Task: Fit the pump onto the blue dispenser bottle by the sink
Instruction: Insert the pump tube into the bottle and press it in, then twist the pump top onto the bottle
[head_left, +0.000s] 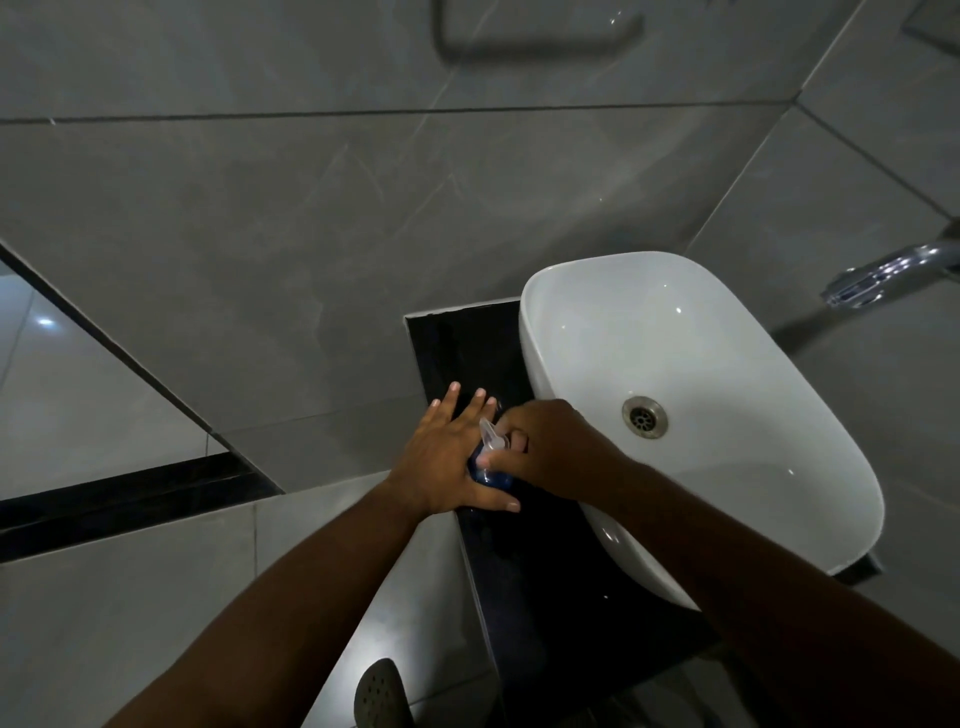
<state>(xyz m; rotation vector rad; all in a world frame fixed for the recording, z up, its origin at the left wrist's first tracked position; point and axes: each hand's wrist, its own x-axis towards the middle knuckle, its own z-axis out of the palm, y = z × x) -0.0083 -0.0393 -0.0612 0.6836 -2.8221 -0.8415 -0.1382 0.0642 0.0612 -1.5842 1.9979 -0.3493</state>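
The blue dispenser bottle (488, 475) stands on the black counter (524, 582) just left of the white sink (727, 530), mostly hidden by both hands. A clear pump (491, 435) sits at the bottle's top with its nozzle pointing away from me. My left hand (447, 457) rests against the bottle's left side, thumb wrapped under it and fingers stretched out flat. My right hand (550, 447) is closed around the pump's collar from the right. Whether the pump is fully seated on the bottle cannot be told.
A chrome tap (883, 275) juts from the tiled wall at the right, above the sink. The sink's drain (644, 417) lies close to my right hand. A dark sandal (382, 696) shows on the floor below. The counter's left edge drops off beside the bottle.
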